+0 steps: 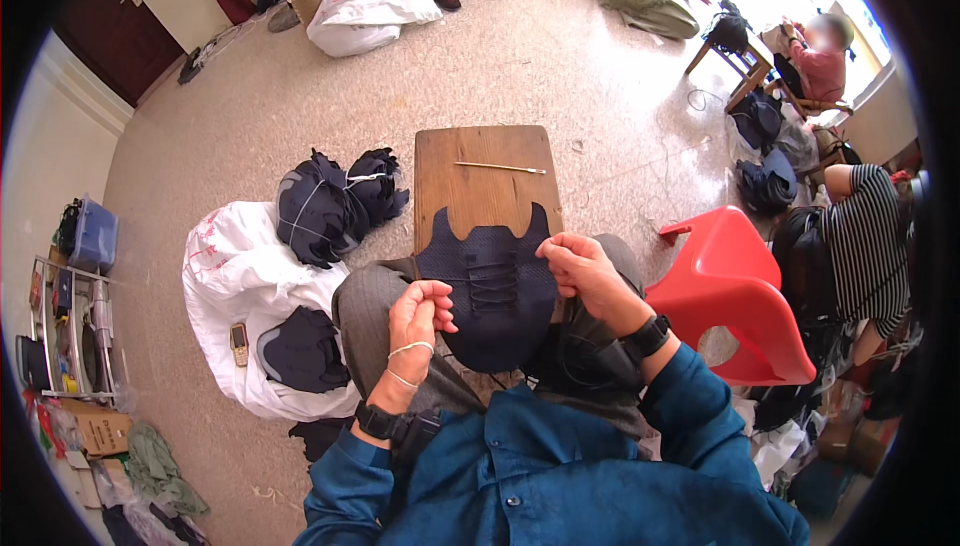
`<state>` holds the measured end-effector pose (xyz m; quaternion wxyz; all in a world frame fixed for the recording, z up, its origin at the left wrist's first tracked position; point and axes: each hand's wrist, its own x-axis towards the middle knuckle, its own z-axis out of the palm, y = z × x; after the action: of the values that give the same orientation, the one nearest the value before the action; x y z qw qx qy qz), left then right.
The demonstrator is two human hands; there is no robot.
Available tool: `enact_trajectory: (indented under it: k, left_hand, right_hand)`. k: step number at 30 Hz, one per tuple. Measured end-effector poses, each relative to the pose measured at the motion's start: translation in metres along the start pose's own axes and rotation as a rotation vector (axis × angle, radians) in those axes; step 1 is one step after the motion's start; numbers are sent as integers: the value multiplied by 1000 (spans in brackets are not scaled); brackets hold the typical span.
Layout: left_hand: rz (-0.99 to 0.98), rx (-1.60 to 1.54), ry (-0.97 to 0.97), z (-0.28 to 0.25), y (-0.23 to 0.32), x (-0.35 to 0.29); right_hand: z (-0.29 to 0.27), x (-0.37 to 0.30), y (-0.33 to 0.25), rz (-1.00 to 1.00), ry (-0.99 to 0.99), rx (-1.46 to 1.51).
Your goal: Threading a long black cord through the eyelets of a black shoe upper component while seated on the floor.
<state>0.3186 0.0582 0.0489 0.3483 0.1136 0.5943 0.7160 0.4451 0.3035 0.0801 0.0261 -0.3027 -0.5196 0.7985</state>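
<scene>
A dark navy shoe upper (pixel 487 322) lies flat over my lap and the near end of a small wooden bench (pixel 480 142). Dark lace (pixel 492 283) crosses its middle in several rows. My left hand (pixel 415 321) is beside the upper's left edge, fingers curled in; what they hold, if anything, is hidden. At the upper right edge, my right hand (pixel 588 271) pinches with thumb and forefinger; I cannot make out what is between them. A thin pale rod-like tool (pixel 500 167) lies on the bench beyond the upper.
Tied bundles of dark uppers (pixel 318 208) sit left of the bench. Beside my left knee, a white sack (pixel 225 276) carries a mobile phone (pixel 239 344) and more uppers (pixel 303 350). A red plastic stool (pixel 735 296) stands close on my right. Other people sit farther right, one in a striped top (pixel 868 246).
</scene>
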Motion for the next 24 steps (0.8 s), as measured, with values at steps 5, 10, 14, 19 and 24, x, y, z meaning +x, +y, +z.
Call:
enact_trajectory:
  k: [5, 10, 14, 19, 24]
  left_hand:
    - [-36, -21, 32, 3, 10, 5]
    - [-28, 119, 75, 5, 15, 10]
    - [400, 933, 30, 3, 20, 16]
    - [530, 1271, -85, 1, 21, 37]
    - [520, 1318, -211, -15, 31, 55]
  right_hand:
    - [-4, -7, 7, 101, -12, 9]
    - [-2, -13, 21, -73, -6, -396]
    - [-9, -7, 43, -114, -55, -479]
    - [-3, -8, 43, -244, 11, -675]
    - [-4, -7, 45, -251, 25, -656]
